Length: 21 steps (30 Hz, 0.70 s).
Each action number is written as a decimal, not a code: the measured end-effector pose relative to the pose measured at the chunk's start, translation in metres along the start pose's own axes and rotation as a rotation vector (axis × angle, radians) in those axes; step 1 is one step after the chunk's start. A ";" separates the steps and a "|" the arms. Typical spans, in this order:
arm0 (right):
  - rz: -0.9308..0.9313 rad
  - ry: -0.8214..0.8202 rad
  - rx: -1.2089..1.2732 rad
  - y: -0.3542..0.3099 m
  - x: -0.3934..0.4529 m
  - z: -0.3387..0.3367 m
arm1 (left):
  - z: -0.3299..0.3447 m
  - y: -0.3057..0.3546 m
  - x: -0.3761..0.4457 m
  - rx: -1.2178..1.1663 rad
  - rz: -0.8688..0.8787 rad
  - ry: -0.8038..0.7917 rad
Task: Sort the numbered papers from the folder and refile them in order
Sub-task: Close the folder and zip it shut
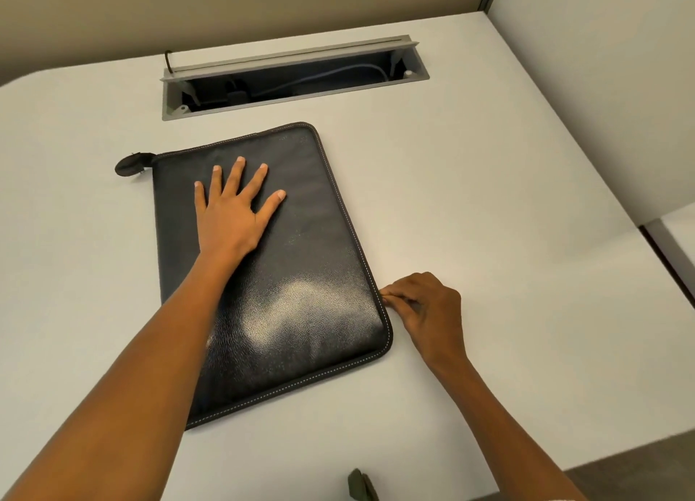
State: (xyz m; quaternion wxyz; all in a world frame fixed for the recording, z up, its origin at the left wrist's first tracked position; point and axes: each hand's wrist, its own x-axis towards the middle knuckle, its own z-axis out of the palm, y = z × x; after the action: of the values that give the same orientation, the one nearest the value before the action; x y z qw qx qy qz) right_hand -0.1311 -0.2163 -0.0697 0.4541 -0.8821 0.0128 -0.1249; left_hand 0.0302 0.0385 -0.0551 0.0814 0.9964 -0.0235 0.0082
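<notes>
The black zip folder [270,275] lies closed at the desk's [489,199] centre — no papers out, so sorting and refiling all remain. The left hand [233,214] presses flat on its cover, fingers spread. At the folder's four o'clock edge the right hand [425,305] pinches what looks like the zip pull — hidden. At twelve o'clock, an open cable tray [293,83].

White desk [489,184], with an open cable tray [293,75] recessed beyond both hands. Black zipped folder [301,275] laid flat on it, under the left hand [229,214], right edge touched by the right hand [425,305]. Zip pull tab [129,165] seen left of the left hand.
</notes>
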 end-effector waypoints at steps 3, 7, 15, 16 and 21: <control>0.039 0.029 -0.008 -0.001 -0.020 -0.005 | 0.000 -0.001 0.000 0.005 0.006 -0.007; 0.092 0.079 0.001 -0.008 -0.050 -0.010 | 0.000 -0.002 0.000 -0.012 0.013 -0.015; 0.250 0.226 0.064 -0.036 -0.094 0.006 | 0.000 -0.001 -0.003 -0.039 0.028 -0.011; 0.263 0.243 0.068 -0.041 -0.099 0.010 | -0.001 -0.001 -0.002 -0.038 0.028 -0.013; 0.336 0.337 0.057 -0.063 -0.116 0.034 | -0.001 -0.001 -0.003 -0.031 0.023 -0.027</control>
State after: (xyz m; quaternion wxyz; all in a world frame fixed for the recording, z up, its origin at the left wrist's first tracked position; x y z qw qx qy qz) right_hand -0.2408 -0.1363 -0.0622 0.4846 -0.8211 0.2314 -0.1935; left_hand 0.0269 0.0403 -0.0540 0.0966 0.9947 -0.0363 -0.0045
